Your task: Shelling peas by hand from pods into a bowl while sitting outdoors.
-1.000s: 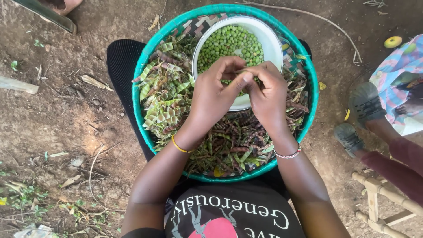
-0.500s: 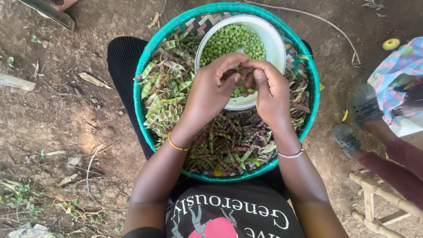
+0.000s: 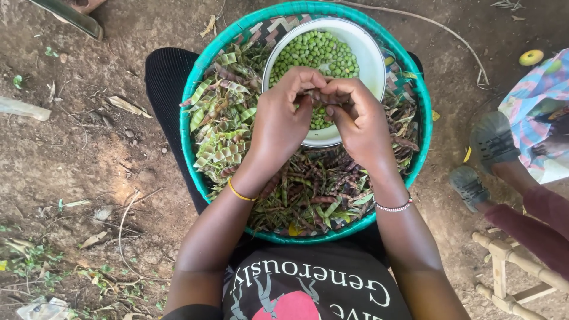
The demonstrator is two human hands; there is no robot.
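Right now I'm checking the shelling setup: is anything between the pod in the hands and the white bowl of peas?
Nothing visible. The left hand and right hand pinch the pod directly above the white bowl, which is open-topped.

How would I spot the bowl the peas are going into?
Find the big teal woven basket on the person's lap, heaped with pods. At its far side, under the left hand and right hand, sits a white bowl: the only smooth round container, holding loose green peas.

Bare brown dirt ground [image 3: 77, 148], scattered dry leaves, sparse weeds, wooden stool [image 3: 510, 266], soft daylight
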